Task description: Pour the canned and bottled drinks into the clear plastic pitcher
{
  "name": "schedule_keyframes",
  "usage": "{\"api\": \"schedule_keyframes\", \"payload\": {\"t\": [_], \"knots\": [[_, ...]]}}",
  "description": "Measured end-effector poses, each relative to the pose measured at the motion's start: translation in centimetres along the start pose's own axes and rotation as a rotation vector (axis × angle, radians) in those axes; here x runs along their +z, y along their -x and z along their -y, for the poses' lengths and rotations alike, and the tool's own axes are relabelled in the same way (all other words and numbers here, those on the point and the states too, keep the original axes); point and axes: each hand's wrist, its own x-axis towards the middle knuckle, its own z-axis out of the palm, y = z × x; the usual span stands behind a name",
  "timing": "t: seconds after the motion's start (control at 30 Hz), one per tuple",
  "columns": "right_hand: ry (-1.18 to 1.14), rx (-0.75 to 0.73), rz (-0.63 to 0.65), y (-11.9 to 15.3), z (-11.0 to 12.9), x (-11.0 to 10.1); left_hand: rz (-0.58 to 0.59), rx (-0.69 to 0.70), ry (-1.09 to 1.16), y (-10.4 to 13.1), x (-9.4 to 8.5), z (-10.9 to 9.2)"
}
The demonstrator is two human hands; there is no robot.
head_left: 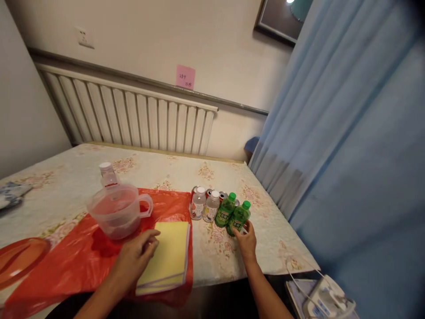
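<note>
My right hand is wrapped round the lower part of a green bottle, the rightmost in a row. Beside it stand another green bottle and two clear bottles with white caps. Tops of cans show behind them. Over the left edge of a stack of yellow paper is my left hand, fingers curled and nothing visible in them. The paper lies on a red plastic bag, as does a clear plastic jug with its handle to the right.
Another clear bottle stands behind the jug. An orange-red lid lies at the left. A radiator runs along the wall, a blue curtain hangs at the right, and a white power strip is at lower right.
</note>
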Motion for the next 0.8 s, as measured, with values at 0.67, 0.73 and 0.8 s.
{"api": "schedule_keyframes", "payload": {"t": [0.67,0.73,0.8], "knots": [[0.046,-0.48,0.283,7.6,6.0,0.7,0.093,0.342,-0.044,0.9,5.8,-6.7],[0.009,-0.576,0.374,9.0,7.7,0.8,0.069,0.422,-0.081,0.8,5.3,-7.7],[-0.023,-0.65,0.445,9.9,9.4,1.2,0.07,0.492,-0.145,0.8,4.4,-8.3]]}}
